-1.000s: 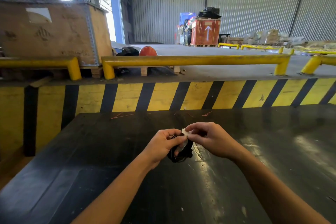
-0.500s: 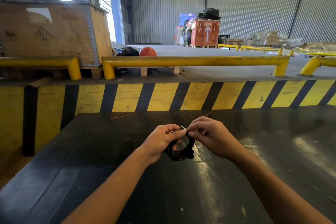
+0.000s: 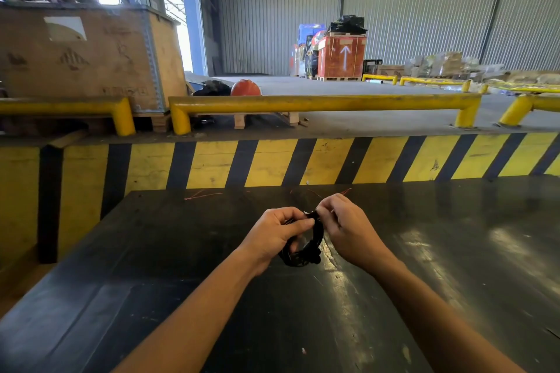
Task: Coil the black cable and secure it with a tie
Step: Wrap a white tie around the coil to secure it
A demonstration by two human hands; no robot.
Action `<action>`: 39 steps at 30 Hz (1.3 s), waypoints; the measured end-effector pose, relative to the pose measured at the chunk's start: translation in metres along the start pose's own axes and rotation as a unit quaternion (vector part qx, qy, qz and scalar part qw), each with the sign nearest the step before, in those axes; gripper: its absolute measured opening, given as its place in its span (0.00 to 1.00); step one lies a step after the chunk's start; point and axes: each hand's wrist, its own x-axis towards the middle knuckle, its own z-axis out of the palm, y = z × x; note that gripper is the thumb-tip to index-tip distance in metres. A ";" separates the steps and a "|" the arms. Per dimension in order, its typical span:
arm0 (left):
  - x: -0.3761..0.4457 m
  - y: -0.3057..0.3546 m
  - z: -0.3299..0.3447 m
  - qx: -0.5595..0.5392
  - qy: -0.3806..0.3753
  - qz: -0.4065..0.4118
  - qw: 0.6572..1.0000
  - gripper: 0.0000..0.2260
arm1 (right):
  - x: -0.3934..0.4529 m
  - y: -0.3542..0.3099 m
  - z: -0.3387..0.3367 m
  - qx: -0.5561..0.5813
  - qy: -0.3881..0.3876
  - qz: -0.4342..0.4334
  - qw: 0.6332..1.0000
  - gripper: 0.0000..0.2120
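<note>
The black cable (image 3: 304, 254) is wound into a small coil held upright just above the dark table (image 3: 181, 297). My left hand (image 3: 277, 235) grips the coil's left side, thumb pressed across its top. My right hand (image 3: 345, 227) pinches the top of the coil, where a thin pale tie (image 3: 306, 212) barely shows between the fingertips. Most of the tie is hidden by my fingers. The coil's lower loop hangs free below both hands.
Thin red wire scraps (image 3: 203, 195) lie near the table's far edge. Behind it runs a yellow-and-black striped wall (image 3: 303, 160) with yellow guard rails (image 3: 318, 101). A large wooden crate (image 3: 85, 54) stands at the back left.
Both hands shifted slightly up and right with the coil. The white tie, plainly visible a second ago, is now almost fully covered by my fingertips at the coil's top.
</note>
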 end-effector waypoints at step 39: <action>-0.009 0.003 -0.012 0.181 -0.175 -0.082 0.964 0.03 | -0.008 0.010 -0.026 0.369 -0.126 0.218 0.895 0.04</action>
